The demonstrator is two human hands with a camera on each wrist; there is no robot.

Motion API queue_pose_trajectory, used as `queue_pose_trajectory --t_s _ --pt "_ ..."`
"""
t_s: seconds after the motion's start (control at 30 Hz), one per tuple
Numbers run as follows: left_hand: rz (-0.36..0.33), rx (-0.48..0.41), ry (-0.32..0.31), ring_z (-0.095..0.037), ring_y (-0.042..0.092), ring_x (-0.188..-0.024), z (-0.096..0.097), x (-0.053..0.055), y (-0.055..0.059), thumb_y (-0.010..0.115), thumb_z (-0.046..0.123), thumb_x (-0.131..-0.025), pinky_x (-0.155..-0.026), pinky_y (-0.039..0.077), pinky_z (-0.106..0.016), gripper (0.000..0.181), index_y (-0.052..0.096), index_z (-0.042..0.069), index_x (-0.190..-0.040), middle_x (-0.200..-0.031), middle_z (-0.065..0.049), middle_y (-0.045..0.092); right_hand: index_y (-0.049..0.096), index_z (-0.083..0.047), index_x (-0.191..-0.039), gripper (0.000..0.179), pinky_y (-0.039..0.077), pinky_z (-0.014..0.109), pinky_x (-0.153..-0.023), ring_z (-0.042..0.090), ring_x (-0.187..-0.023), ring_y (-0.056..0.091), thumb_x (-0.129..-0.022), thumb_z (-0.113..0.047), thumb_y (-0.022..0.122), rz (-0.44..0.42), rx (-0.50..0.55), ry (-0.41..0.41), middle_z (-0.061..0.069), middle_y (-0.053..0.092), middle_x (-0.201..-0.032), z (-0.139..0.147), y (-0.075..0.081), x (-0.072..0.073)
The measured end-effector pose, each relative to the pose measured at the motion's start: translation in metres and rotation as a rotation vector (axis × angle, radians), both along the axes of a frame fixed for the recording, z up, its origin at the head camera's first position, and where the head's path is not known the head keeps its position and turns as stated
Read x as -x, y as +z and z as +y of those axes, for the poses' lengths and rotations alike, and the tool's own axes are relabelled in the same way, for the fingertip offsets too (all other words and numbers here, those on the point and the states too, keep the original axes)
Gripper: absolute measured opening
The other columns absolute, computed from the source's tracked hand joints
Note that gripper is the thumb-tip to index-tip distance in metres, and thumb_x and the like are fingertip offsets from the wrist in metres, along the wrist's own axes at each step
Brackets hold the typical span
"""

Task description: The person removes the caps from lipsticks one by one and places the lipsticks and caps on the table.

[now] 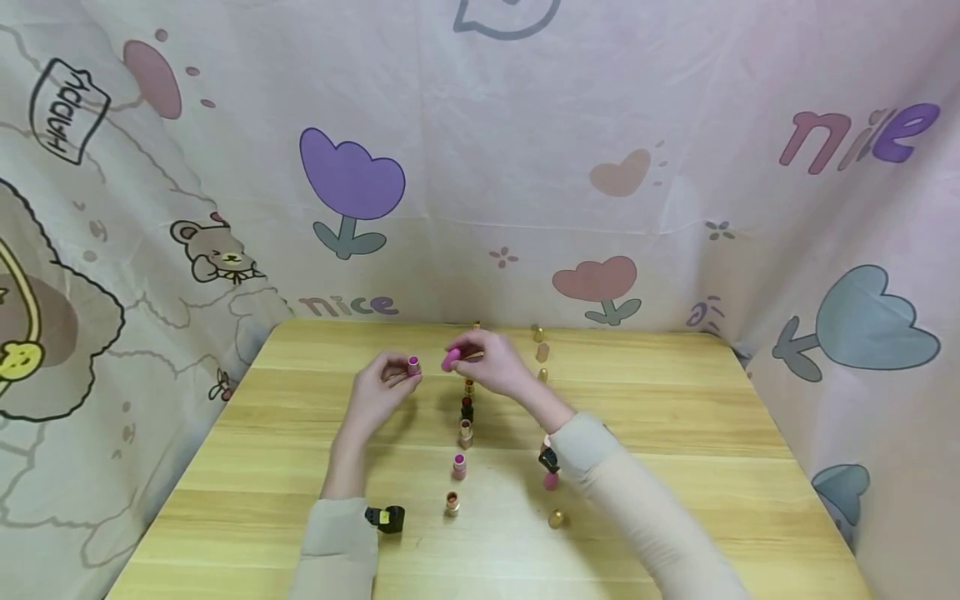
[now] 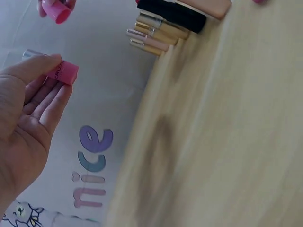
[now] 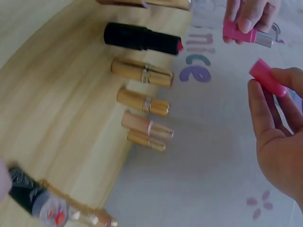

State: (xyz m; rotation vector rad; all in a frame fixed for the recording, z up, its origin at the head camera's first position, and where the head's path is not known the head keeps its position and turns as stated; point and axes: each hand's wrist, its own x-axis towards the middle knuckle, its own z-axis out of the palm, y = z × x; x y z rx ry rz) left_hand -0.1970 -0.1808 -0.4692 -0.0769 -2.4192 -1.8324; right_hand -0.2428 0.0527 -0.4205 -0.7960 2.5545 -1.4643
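Observation:
In the head view my left hand [image 1: 373, 393] holds an uncapped pink lipstick [image 1: 414, 367] upright, pinched between thumb and fingers. The left wrist view shows the lipstick's pink base [image 2: 65, 72] with dark lettering and a silver collar. My right hand [image 1: 492, 363] pinches a pink lipstick cap [image 1: 451, 360] close by, above the tabletop. Its open end [image 3: 255, 68] is turned towards the lipstick in the right wrist view. A short gap separates cap and lipstick.
A row of uncapped lipsticks stands down the middle of the wooden table [image 1: 255, 467], among them a black lipstick [image 1: 467, 410], a pink-based lipstick [image 1: 459, 468] and a gold lipstick [image 1: 452, 505]. Right of it runs a line of caps, including a gold cap [image 1: 556, 519]. A printed cloth [image 1: 480, 250] hangs behind.

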Motion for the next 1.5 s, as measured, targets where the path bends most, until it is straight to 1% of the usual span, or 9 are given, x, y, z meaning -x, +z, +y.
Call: queue_pose_trajectory --t_s 0.13,0.27,0.47,0.6,0.73,0.87,1.0,1.23,1.5 --pt "-0.027 0.032 0.007 -0.043 0.069 -0.127 -0.007 -0.004 -0.006 0.074 -0.002 -0.097 -0.102 0.060 -0.020 0.034 0.062 -0.007 -0.128 -0.130 -0.030 0.069 0.076 0.001 -0.121 0.026 0.065 0.023 -0.088 0.026 -0.105 0.079 -0.096 -0.005 0.077 0.031 -0.116 0.080 0.015 0.080 -0.115 -0.014 -0.005 0.002" --pt "-0.043 0.071 0.014 -0.044 0.069 -0.126 -0.012 -0.008 -0.011 0.074 -0.002 -0.097 -0.101 0.061 -0.024 0.033 0.062 -0.009 -0.127 -0.130 -0.030 0.068 0.078 0.000 -0.116 0.023 0.063 0.022 -0.087 0.022 -0.100 0.078 -0.094 -0.005 0.080 0.045 -0.229 0.134 0.012 0.081 -0.108 -0.026 -0.009 0.004" --pt "-0.071 0.096 0.014 -0.042 0.071 -0.122 -0.020 -0.012 -0.021 0.074 -0.003 -0.096 -0.098 0.063 -0.025 0.032 0.062 -0.009 -0.126 -0.128 -0.030 0.068 0.079 -0.001 -0.111 0.019 0.061 0.016 -0.082 0.016 -0.091 0.075 -0.094 -0.007 0.081 0.045 -0.366 0.179 0.010 0.081 -0.104 -0.043 -0.020 0.007" --pt "-0.094 0.125 0.018 -0.042 0.071 -0.122 -0.024 -0.014 -0.028 0.074 -0.003 -0.097 -0.099 0.063 -0.026 0.033 0.062 -0.009 -0.127 -0.128 -0.030 0.069 0.080 -0.003 -0.107 0.015 0.059 0.015 -0.078 0.013 -0.087 0.073 -0.092 -0.003 0.078 0.080 -0.454 0.212 0.007 0.081 -0.100 -0.052 -0.026 0.007" --pt "-0.129 0.148 0.019 -0.042 0.069 -0.124 -0.027 -0.016 -0.032 0.072 -0.003 -0.097 -0.102 0.062 -0.027 0.033 0.062 -0.008 -0.128 -0.129 -0.029 0.068 0.081 -0.006 -0.104 0.014 0.057 0.014 -0.077 0.010 -0.083 0.069 -0.091 -0.002 0.077 0.110 -0.538 0.235 0.004 0.081 -0.097 -0.059 -0.031 0.006" --pt "-0.165 0.160 0.024 -0.041 0.070 -0.124 -0.030 -0.018 -0.035 0.072 -0.005 -0.096 -0.101 0.062 -0.025 0.032 0.062 -0.007 -0.127 -0.128 -0.027 0.068 0.080 -0.009 -0.101 0.010 0.056 0.015 -0.077 0.008 -0.081 0.064 -0.092 -0.004 0.079 0.114 -0.612 0.252 0.002 0.079 -0.096 -0.064 -0.034 0.005" --pt "-0.191 0.187 0.038 -0.040 0.071 -0.123 -0.032 -0.019 -0.039 0.073 -0.005 -0.095 -0.100 0.063 -0.027 0.032 0.062 -0.006 -0.126 -0.126 -0.026 0.068 0.080 -0.008 -0.099 0.006 0.054 0.016 -0.074 0.008 -0.078 0.061 -0.093 -0.008 0.080 0.116 -0.666 0.270 0.002 0.078 -0.093 -0.066 -0.035 0.004" --pt "-0.218 0.236 0.044 -0.040 0.071 -0.121 -0.032 -0.023 -0.042 0.073 -0.002 -0.096 -0.105 0.063 -0.040 0.031 0.063 -0.005 -0.125 -0.125 -0.026 0.070 0.081 -0.008 -0.099 0.007 0.051 0.015 -0.068 0.007 -0.073 0.058 -0.093 -0.006 0.079 0.117 -0.713 0.264 0.001 0.078 -0.092 -0.062 -0.041 0.001" --pt "-0.231 0.235 0.030 -0.039 0.072 -0.119 -0.032 -0.025 -0.042 0.073 -0.002 -0.095 -0.103 0.063 -0.040 0.030 0.062 -0.005 -0.123 -0.122 -0.025 0.070 0.081 -0.009 -0.099 0.012 0.048 0.015 -0.066 0.007 -0.073 0.056 -0.090 -0.001 0.078 0.113 -0.721 0.258 -0.002 0.075 -0.088 -0.060 -0.043 0.001"
